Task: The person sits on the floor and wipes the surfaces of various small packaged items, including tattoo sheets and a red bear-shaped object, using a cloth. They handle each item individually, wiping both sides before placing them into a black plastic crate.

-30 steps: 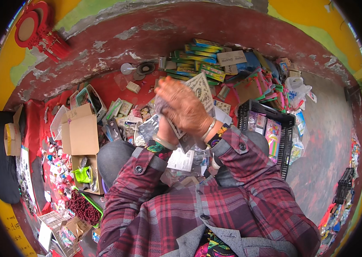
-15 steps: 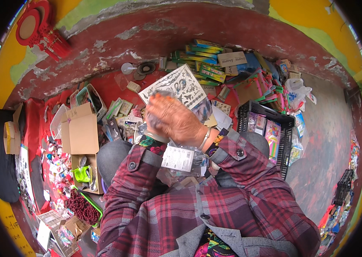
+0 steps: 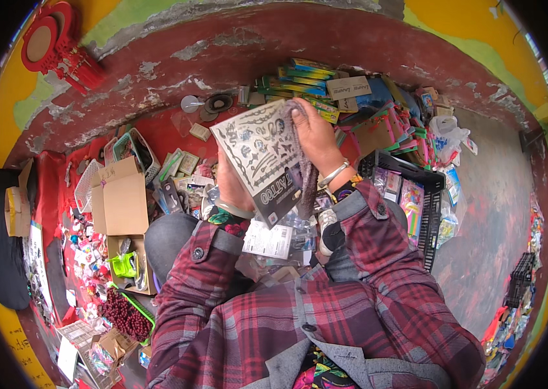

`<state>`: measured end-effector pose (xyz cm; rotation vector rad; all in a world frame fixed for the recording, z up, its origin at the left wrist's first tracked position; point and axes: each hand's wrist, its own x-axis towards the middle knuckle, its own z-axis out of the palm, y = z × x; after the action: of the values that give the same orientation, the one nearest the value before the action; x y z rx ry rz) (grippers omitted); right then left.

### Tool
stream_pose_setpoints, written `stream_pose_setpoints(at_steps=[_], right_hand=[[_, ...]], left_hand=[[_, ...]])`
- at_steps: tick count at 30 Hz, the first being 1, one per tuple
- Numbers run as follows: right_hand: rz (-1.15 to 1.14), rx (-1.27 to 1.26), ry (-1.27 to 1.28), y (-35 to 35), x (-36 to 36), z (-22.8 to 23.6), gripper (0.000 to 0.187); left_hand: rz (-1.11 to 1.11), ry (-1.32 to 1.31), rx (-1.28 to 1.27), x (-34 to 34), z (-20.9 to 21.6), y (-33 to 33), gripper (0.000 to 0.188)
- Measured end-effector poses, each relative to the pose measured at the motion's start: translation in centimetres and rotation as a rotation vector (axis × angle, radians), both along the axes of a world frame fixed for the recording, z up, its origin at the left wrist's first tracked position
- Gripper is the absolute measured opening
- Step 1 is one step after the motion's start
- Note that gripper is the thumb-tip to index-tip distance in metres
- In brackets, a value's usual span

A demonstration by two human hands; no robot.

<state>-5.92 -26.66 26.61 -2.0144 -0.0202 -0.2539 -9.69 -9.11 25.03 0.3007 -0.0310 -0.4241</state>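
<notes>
To our left we see an open cardboard box (image 3: 121, 204) on the red cloth (image 3: 170, 133). A heap of dark red beads (image 3: 121, 312) lies below it. Stacked colourful packets (image 3: 300, 81) sit near the wall. To our right stands a black plastic crate (image 3: 416, 194), holding what may be packaged stickers. A red ornament (image 3: 53, 42) hangs upper left.

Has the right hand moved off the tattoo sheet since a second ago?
Yes. The right hand has slid from covering the tattoo sheet to its right edge, up and rightward toward the stacked green packets, holding a grey cloth.
</notes>
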Motion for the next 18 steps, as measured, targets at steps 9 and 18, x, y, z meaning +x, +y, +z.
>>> stream_pose_setpoints(at_steps=[9, 18], right_hand=[[0.180, 1.071, 0.306, -2.1, 0.1, -0.4, 0.028], [0.121, 0.987, 0.203, -3.0, 0.0, 0.5, 0.023]], left_hand=[[0.148, -0.072, 0.023, 1.2, 0.6, 1.4, 0.074], [0.229, -0.070, 0.332, 2.6, 0.5, 2.4, 0.055]])
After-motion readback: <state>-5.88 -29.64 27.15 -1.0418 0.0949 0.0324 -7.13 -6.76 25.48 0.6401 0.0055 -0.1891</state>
